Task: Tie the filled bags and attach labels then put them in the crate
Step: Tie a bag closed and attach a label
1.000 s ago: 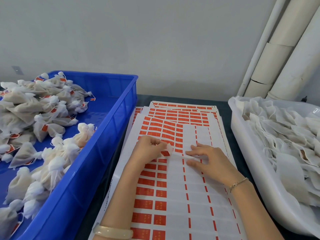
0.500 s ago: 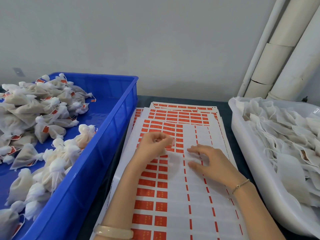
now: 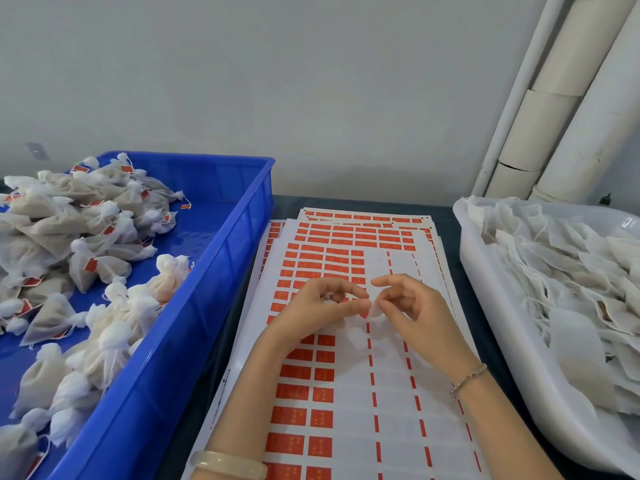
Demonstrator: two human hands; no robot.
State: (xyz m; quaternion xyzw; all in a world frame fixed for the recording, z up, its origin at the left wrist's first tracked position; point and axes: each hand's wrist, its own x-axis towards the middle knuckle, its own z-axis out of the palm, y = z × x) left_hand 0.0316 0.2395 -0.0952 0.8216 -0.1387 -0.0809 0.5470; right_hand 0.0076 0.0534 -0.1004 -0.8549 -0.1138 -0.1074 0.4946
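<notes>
Blue crate [image 3: 214, 306]; red-and-white label sheets [image 3: 346, 393]; white bags [image 3: 104, 341]; translucent white tub [image 3: 485, 271].

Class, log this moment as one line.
left hand: pinches small red-and-white label | right hand: pinches same label | below: red label sheets | blue plastic crate: tied white bags

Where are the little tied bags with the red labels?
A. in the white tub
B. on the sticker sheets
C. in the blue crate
C: the tied bags lie piled in the blue crate on the left, while the white tub on the right holds only flat ones.
</notes>
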